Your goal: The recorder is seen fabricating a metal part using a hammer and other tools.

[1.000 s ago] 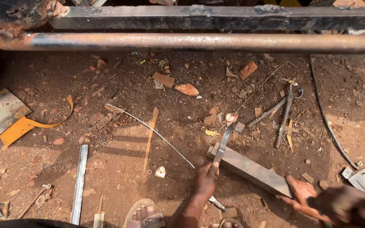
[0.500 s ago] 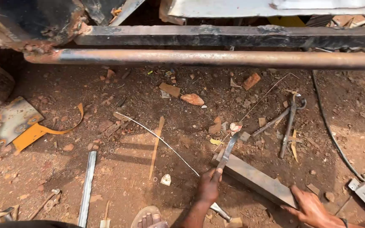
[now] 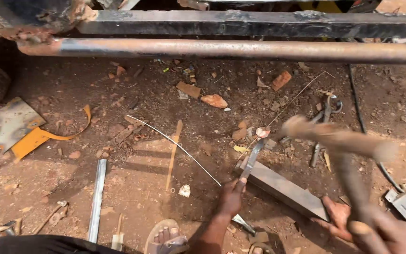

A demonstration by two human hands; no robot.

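We look down on red dirt ground. The left hand [image 3: 231,195] is closed around the lower end of a flat metal strip [image 3: 253,157], and it holds the strip's far end on the upper end of a rusty steel bar [image 3: 285,189] that lies on the ground. The bar runs from just beyond the left hand toward the right, and it ends near another hand [image 3: 338,217] — this one rests on the ground at the bar's lower end, and we cannot tell whose it is.

The right hand [image 3: 391,235] is closed on the wooden handle of a hammer [image 3: 339,141]. The hammer is raised above the bar and is blurred, so its head is not sharp.

Below the left hand we see a foot in a sandal [image 3: 167,237]. To the left of this hand lie a thin wire [image 3: 175,141], a wooden stick [image 3: 174,155] and a narrow metal rod [image 3: 97,200]; further left there is an orange strap [image 3: 48,136] — it is beside a grey metal sheet [image 3: 15,122]. Beyond both hands, a long rusty pipe [image 3: 222,48] crosses the whole view under a dark steel frame [image 3: 240,23]. Pieces of broken brick [image 3: 214,100] lie between the pipe and the hands.
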